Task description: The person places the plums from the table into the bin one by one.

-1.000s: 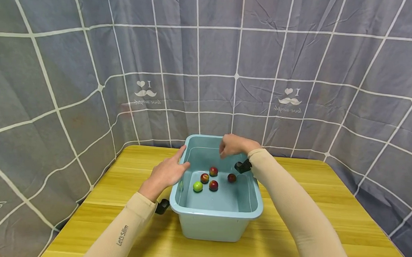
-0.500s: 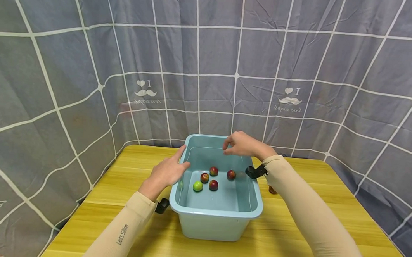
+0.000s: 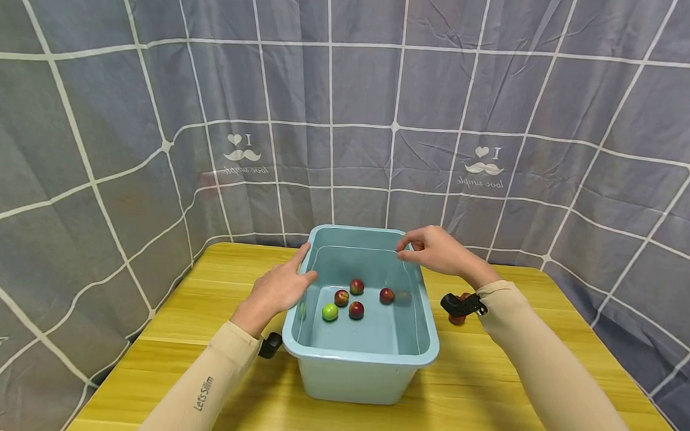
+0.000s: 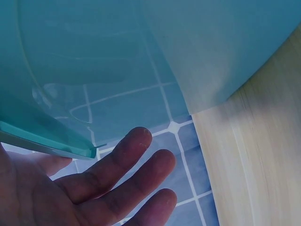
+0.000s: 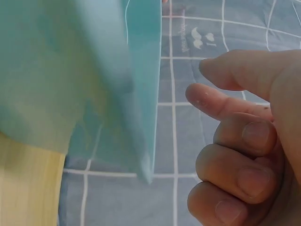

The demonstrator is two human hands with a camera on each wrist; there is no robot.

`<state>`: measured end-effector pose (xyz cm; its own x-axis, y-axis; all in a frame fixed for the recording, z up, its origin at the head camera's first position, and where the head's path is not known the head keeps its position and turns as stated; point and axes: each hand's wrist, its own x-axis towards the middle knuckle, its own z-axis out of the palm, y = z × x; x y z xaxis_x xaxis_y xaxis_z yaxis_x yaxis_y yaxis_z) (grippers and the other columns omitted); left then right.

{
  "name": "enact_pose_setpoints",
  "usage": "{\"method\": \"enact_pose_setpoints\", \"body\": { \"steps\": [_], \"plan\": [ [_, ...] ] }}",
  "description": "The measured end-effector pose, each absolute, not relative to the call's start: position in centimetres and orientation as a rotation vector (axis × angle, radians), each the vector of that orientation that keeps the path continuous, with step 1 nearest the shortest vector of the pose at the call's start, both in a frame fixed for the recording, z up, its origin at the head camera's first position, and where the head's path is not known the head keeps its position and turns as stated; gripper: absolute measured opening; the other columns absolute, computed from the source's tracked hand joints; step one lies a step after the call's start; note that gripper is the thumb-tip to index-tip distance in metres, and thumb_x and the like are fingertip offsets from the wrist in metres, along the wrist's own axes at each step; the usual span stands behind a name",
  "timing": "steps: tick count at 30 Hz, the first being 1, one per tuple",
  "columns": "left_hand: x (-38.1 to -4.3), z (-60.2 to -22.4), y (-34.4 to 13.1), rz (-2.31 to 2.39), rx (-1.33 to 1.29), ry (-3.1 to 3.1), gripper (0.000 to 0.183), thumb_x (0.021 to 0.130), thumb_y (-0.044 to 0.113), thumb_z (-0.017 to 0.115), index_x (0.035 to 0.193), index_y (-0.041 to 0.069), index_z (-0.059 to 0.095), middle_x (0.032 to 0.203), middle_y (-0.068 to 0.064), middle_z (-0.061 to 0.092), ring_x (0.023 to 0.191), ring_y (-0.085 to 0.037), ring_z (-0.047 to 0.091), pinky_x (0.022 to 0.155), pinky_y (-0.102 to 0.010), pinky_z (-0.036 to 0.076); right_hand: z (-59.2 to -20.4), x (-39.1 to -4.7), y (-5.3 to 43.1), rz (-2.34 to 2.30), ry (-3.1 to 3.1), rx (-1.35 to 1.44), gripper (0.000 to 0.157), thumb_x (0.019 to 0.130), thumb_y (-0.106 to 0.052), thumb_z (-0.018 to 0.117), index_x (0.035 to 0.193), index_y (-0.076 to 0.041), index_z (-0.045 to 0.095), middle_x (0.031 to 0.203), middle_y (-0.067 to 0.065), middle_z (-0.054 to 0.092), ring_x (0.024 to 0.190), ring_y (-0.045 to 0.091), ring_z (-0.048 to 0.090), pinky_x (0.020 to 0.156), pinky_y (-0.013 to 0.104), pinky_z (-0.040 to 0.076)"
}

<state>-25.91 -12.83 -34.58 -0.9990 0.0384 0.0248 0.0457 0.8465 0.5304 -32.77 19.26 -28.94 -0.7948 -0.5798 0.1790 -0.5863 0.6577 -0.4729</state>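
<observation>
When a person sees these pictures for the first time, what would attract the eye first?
Probably the pale blue tub on the wooden table. Inside it, one bright green fruit stands out near four reddish fruits. The left hand is at the tub's left side; the right hand, holding nothing, is near the opposite side.

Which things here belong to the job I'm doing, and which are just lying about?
Likely the job:
Blue tub, touched by your left hand
Green fruit and four red fruits inside it
Red fruit outside the tub, probably; partly hidden, count unclear

Just surroundings:
Wooden table under the tub
Grey curtain behind
Black wrist cameras, worn on you
</observation>
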Motion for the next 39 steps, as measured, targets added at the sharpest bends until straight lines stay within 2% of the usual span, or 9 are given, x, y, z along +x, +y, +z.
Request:
{"method": "enact_pose_setpoints", "body": {
  "steps": [3, 8, 14, 20, 23, 26, 31, 39],
  "plan": [
    [-25.9, -34.6, -12.8, -0.858, -0.067, -3.005, 0.073, 0.098, 0.049, 0.042, 0.163, 0.032, 0.013, 0.148, -0.014, 0.053, 0.115, -0.036, 0.062, 0.072, -0.046, 0.048, -29.3, -32.4, 20.3, 0.862, -2.846, 0.968, 0.021, 0.097, -0.024, 0.067, 0.109, -0.011, 0.077, 0.053, -0.005, 0.034, 0.049, 0.013, 0.032, 0.058, 0.030, 0.035],
    [-26.0, -34.6, -12.9, -0.861, -0.074, -3.004, 0.073, 0.098, 0.048, 0.042, 0.163, 0.032, 0.013, 0.149, -0.014, 0.052, 0.117, -0.036, 0.061, 0.074, -0.048, 0.049, -30.2, -32.3, 22.0, 0.949, -2.830, 0.886, 0.024, 0.098, -0.026, 0.066, 0.112, -0.009, 0.075, 0.058, -0.004, 0.036, 0.051, 0.011, 0.033, 0.057, 0.029, 0.034],
    [-26.0, -34.6, -13.1, -0.863, -0.062, -3.007, 0.073, 0.098, 0.049, 0.042, 0.163, 0.032, 0.013, 0.150, -0.015, 0.052, 0.121, -0.038, 0.060, 0.076, -0.050, 0.049, -31.0, -32.4, 23.5, 1.020, -2.805, 0.832, 0.023, 0.099, -0.028, 0.064, 0.112, -0.013, 0.075, 0.062, -0.001, 0.041, 0.054, 0.014, 0.036, 0.059, 0.031, 0.037],
    [-26.0, -34.6, -13.0, -0.877, -0.074, -3.005, 0.073, 0.099, 0.048, 0.042, 0.163, 0.032, 0.012, 0.150, -0.015, 0.052, 0.119, -0.037, 0.061, 0.074, -0.047, 0.049, -31.8, -32.3, 24.9, 1.124, -2.802, 0.759, 0.024, 0.100, -0.031, 0.063, 0.114, -0.014, 0.072, 0.064, 0.001, 0.040, 0.058, 0.015, 0.036, 0.066, 0.034, 0.039],
    [-26.0, -34.7, -13.0, -0.879, -0.070, -3.009, 0.073, 0.099, 0.049, 0.042, 0.163, 0.033, 0.012, 0.150, -0.015, 0.052, 0.120, -0.038, 0.061, 0.075, -0.048, 0.049, -32.4, -32.2, 25.7, 1.188, -2.791, 0.721, 0.026, 0.100, -0.032, 0.063, 0.117, -0.014, 0.071, 0.064, 0.001, 0.038, 0.056, 0.015, 0.035, 0.064, 0.033, 0.038],
    [-26.0, -34.7, -12.9, -0.876, -0.066, -3.013, 0.073, 0.099, 0.049, 0.042, 0.163, 0.033, 0.012, 0.150, -0.015, 0.052, 0.123, -0.039, 0.059, 0.077, -0.050, 0.050, -33.1, -32.2, 26.5, 1.245, -2.782, 0.684, 0.028, 0.100, -0.033, 0.063, 0.119, -0.014, 0.070, 0.065, 0.002, 0.041, 0.057, 0.017, 0.038, 0.062, 0.033, 0.039],
    [-26.0, -34.6, -13.0, -0.870, -0.062, -3.016, 0.073, 0.099, 0.050, 0.042, 0.163, 0.033, 0.012, 0.151, -0.014, 0.051, 0.125, -0.039, 0.058, 0.079, -0.051, 0.050, -34.2, -32.2, 27.7, 1.302, -2.757, 0.671, 0.029, 0.100, -0.031, 0.063, 0.120, -0.012, 0.070, 0.068, 0.003, 0.047, 0.064, 0.018, 0.045, 0.067, 0.032, 0.042],
    [-25.8, -34.5, -12.9, -0.877, -0.068, -3.023, 0.074, 0.099, 0.050, 0.043, 0.163, 0.032, 0.012, 0.153, -0.014, 0.049, 0.124, -0.039, 0.058, 0.079, -0.051, 0.050, -35.9, -32.5, 28.9, 1.420, -2.778, 0.594, 0.033, 0.100, -0.028, 0.063, 0.126, -0.007, 0.066, 0.061, -0.002, 0.039, 0.053, 0.012, 0.037, 0.054, 0.030, 0.036]
  ]
}}
